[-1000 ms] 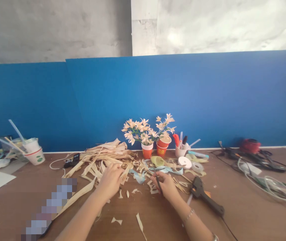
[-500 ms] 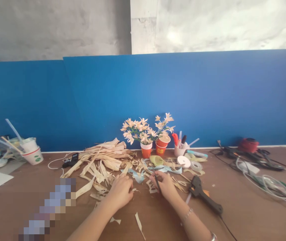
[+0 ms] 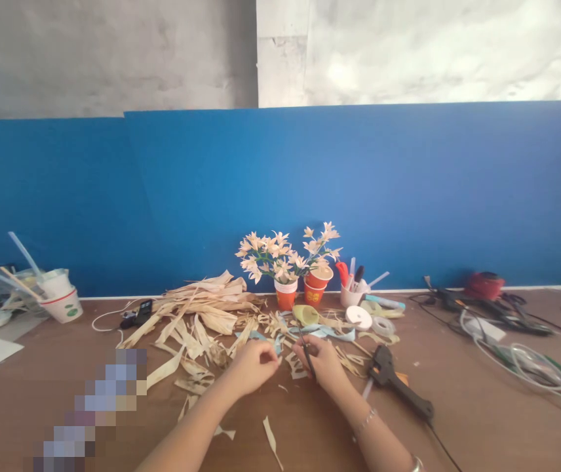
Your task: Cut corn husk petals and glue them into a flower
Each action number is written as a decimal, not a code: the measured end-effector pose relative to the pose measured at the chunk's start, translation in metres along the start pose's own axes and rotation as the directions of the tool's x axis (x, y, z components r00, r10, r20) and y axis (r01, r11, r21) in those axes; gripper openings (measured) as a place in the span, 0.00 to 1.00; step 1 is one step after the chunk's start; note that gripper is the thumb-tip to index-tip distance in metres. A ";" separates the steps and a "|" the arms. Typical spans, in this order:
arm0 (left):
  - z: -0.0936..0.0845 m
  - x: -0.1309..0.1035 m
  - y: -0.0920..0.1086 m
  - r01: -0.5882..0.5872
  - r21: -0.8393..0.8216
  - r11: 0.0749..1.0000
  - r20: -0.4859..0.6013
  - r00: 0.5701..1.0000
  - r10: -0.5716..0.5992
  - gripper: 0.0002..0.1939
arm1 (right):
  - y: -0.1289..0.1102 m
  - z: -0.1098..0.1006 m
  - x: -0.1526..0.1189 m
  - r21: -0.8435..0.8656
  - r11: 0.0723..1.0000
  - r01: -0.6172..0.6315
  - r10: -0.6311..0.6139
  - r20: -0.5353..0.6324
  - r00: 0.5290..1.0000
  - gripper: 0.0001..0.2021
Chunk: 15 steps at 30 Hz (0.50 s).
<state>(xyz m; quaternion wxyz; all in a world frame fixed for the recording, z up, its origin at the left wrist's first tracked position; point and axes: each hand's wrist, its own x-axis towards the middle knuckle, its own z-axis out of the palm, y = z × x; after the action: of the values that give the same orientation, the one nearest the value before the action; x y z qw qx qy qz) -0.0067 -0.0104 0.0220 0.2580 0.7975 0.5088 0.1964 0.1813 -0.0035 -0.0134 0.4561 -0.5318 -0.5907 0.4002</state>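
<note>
My left hand (image 3: 257, 366) is closed in a pinch over the middle of the table, with a tiny pale bit at its fingertips too small to make out. My right hand (image 3: 320, 362) is wrapped round dark scissors (image 3: 307, 354), whose blades point up and away. Between and beyond the hands lie pale dried husk strips (image 3: 204, 331) and a blue ribbon (image 3: 334, 332). A cut white scrap (image 3: 296, 366) lies by my right fingers. Small husk scraps (image 3: 271, 440) rest nearer me.
Husk flowers (image 3: 271, 250) stand in red paper cups (image 3: 286, 296) at the back. A black glue gun (image 3: 398, 380) with its cord lies right of my right hand. Coiled cables (image 3: 531, 364) are at the far right, a white cup (image 3: 64, 307) at the left.
My left hand has lifted slightly and shifted right, closer to my right hand, its fingers now in a visible pinch. My right hand with the scissors has barely moved.
</note>
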 end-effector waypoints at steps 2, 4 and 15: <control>-0.009 -0.002 -0.008 0.039 0.174 0.984 -0.124 0.992 -0.017 0.07 | 0.001 0.000 0.000 0.012 1.000 -0.011 0.011 0.006 1.000 0.12; -0.014 -0.006 -0.016 0.049 0.369 0.928 -0.114 0.993 -0.007 0.08 | 0.001 0.001 0.000 0.011 1.000 -0.022 0.022 0.009 1.000 0.12; 0.001 -0.005 0.012 -0.252 0.155 0.955 0.275 0.940 0.204 0.05 | -0.001 0.000 -0.001 0.005 1.000 0.003 -0.003 0.012 1.000 0.15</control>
<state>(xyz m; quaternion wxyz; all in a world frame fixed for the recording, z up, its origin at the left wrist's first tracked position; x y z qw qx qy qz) 0.0001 -0.0193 0.0286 0.2206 0.8906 0.3913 0.0717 0.1810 -0.0047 -0.0126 0.4547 -0.5272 -0.5933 0.4042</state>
